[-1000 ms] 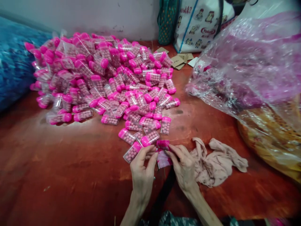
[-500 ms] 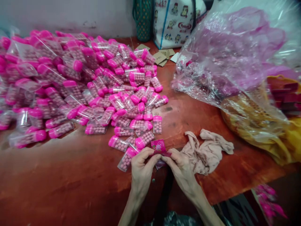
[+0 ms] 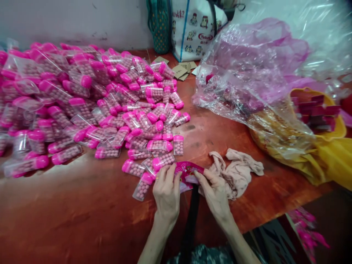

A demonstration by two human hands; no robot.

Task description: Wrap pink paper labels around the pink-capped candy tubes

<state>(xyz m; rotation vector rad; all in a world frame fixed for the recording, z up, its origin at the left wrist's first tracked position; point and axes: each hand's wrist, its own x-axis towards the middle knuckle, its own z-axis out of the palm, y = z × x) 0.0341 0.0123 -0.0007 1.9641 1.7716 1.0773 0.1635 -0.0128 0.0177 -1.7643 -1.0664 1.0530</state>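
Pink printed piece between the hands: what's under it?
A paler lilac portion shows at the near edge of the pink printed piece; whether it is separate, I can't tell. Whatever else lies beneath is covered.

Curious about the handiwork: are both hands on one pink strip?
Yes, the left hand and right hand hold the pink strip between them.

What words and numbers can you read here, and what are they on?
"Yakult": red oval on the white bag, last letters blurred.
"?": ends the bag's top red writing; the rest is too blurred.
Writing under the oval: too small.
Mark on a cardboard piece: maybe "3", unclear.
Print on the pink label: too small and blurred.
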